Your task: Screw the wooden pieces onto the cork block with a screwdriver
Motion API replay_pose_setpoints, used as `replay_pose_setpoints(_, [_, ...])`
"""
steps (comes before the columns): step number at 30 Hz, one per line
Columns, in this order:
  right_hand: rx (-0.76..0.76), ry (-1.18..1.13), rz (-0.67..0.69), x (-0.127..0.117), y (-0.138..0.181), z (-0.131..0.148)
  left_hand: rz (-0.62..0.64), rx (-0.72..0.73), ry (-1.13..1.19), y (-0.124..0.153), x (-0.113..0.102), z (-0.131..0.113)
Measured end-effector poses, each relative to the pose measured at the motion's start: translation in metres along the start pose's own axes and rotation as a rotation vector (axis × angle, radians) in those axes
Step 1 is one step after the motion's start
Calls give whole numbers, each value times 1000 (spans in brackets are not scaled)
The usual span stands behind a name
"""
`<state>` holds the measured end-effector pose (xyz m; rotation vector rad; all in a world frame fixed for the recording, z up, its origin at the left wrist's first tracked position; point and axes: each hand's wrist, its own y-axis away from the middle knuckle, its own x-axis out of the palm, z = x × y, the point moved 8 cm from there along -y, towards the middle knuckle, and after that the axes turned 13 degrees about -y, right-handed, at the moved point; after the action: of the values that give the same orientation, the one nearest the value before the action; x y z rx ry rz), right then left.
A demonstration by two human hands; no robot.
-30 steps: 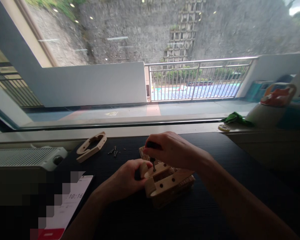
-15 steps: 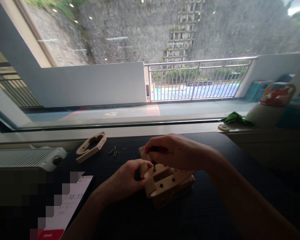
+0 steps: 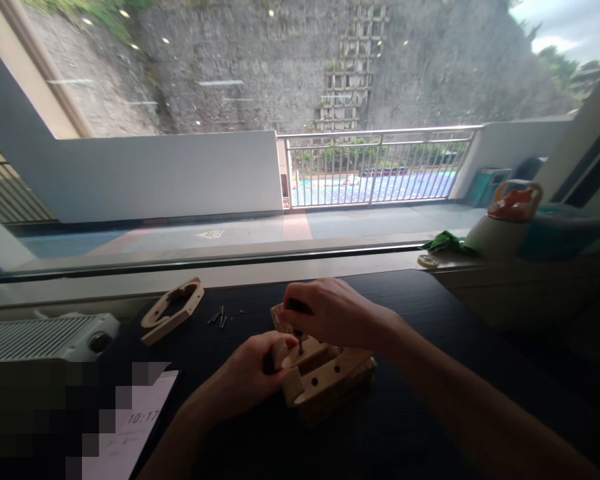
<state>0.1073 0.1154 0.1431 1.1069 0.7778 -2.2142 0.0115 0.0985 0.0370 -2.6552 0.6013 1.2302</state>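
Right hand (image 3: 330,305) has twisted slightly, clenched round the screwdriver (image 3: 299,307); left hand (image 3: 260,353) grasps the wooden assembly (image 3: 326,375), screws (image 3: 223,321) lying toward the table's (image 3: 405,300) far-left corner

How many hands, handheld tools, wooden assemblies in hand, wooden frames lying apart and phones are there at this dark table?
Hands: 2, left hand and right hand
Handheld tools: 1, dark-handled tool in the right hand
Wooden assemblies: 1, wooden assembly in the left hand
Wooden frames: 1, wooden frame lying apart
Phones: 1, phone
Total: 6
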Motion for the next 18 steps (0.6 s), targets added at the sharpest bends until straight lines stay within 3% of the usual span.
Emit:
replay_pose_setpoints(4, [-42, 111, 398, 7, -4, 22, 5, 15, 39, 0, 0, 0])
replay_pose_setpoints(7, [-114, 305, 575, 16, -10, 37, 6, 1, 32, -1, 2, 5])
replay_pose_setpoints(11, [-203, 450, 680, 31, -16, 47, 35, -29, 59, -1, 6, 9])
replay_pose_setpoints(18, [-115, 475, 675, 28, -15, 38, 55, 53, 126, 0, 5, -5])
